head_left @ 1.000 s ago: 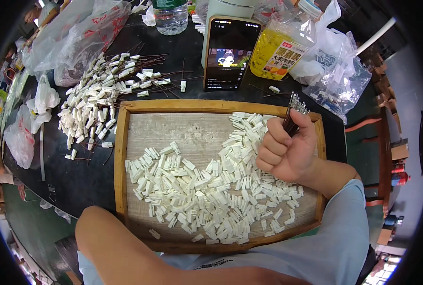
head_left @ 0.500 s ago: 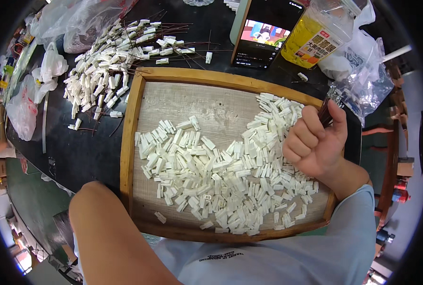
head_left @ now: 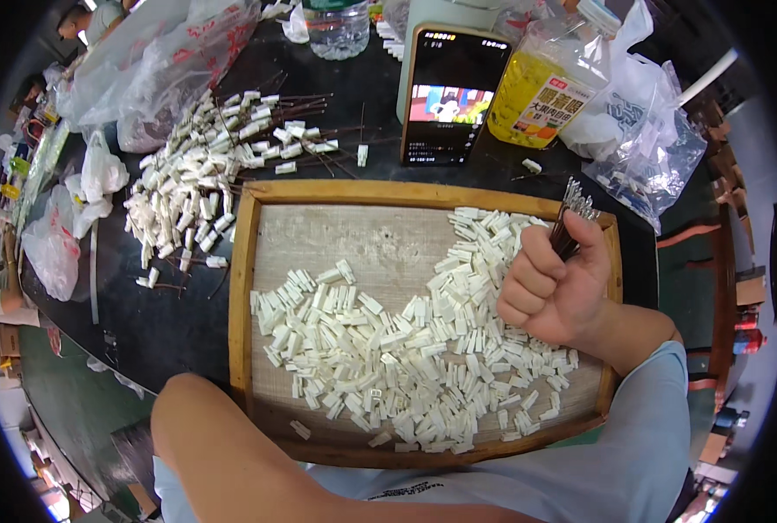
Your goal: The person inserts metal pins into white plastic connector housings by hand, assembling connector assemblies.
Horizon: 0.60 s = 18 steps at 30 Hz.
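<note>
My right hand [head_left: 556, 288] is closed in a fist over the right side of a wooden tray [head_left: 242, 288]. It grips a bundle of thin dark wires with metal tips [head_left: 573, 209] that stick up out of the fist. The tray holds a heap of small white plastic connectors [head_left: 388, 349], spread from its upper right to its lower middle. My left forearm [head_left: 231, 444] crosses the lower left of the picture, and its hand is hidden below the frame.
A second pile of white connectors fitted with dark wires [head_left: 205, 174] lies on the black table left of the tray. Behind the tray a phone [head_left: 445, 91] stands propped up, with a yellow packet [head_left: 541, 87], clear plastic bags [head_left: 658, 157] and a water bottle [head_left: 336, 26].
The view has shifted and now looks further up the table. My right fist stays on the tray's right side with the wires in it.
</note>
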Available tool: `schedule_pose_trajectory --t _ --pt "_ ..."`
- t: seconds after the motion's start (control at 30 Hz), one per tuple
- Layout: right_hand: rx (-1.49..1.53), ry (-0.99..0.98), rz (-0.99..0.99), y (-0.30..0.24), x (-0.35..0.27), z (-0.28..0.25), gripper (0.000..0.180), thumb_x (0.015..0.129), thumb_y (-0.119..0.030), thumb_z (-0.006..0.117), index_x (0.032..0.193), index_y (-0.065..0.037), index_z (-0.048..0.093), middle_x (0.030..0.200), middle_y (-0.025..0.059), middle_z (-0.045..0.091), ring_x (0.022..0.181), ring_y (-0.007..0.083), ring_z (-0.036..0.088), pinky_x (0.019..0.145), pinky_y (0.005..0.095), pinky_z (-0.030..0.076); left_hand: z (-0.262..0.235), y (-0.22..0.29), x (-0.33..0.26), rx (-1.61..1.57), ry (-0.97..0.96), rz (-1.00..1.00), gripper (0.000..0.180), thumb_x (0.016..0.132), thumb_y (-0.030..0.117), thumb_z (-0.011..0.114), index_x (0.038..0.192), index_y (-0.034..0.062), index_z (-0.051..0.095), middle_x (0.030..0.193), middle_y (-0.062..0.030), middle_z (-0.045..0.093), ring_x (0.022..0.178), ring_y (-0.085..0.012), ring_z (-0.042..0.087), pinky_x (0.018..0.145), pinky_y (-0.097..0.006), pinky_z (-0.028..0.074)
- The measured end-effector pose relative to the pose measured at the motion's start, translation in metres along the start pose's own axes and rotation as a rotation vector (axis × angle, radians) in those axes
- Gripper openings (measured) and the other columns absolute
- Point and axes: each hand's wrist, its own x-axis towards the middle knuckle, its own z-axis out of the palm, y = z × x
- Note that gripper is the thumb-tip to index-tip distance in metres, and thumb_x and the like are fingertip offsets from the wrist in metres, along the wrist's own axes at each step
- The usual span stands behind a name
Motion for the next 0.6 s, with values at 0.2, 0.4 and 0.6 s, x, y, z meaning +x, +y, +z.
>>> schedule_pose_trajectory --t 0.2,0.4,0.6 --pt "-0.068 0.021 0.000 -0.004 -0.001 0.004 0.049 0.091 -0.050 0.036 0.058 -0.015 0.030 0.045 -0.0040 0.020 0.040 0.0117 0.017 0.044 0.0293 0.019 -0.002 0.004 0.031 -0.002 -0.125 -0.027 0.010 0.069 0.005 0.066 0.074 -0.0034 0.062 0.081 -0.0154 0.061 0.074 -0.0289 0.062 0.077 -0.039 0.049" --pt "-0.524 0.464 0.231 -0.007 0.002 0.054 0.031 0.089 -0.030 0.061 0.067 -0.012 0.048 0.062 -0.0045 0.040 0.059 0.0043 0.039 0.049 0.0233 0.030 -0.009 0.000 0.069 0.560 -0.790 0.138 0.041 0.079 0.017 0.058 0.118 0.0014 0.058 0.122 -0.0195 0.052 0.112 -0.0384 0.052 0.087 -0.042 0.046" --pt "-0.825 -0.521 0.443 0.011 -0.024 0.001 0.028 0.085 -0.026 0.068 0.072 -0.006 0.054 0.074 -0.0027 0.049 0.071 0.0041 0.044 0.057 0.0228 0.036 0.001 -0.017 0.044 0.861 -1.064 0.189 0.026 0.067 0.017 0.062 0.089 0.0037 0.056 0.078 -0.0051 0.052 0.074 -0.0194 0.057 0.058 -0.030 0.047"
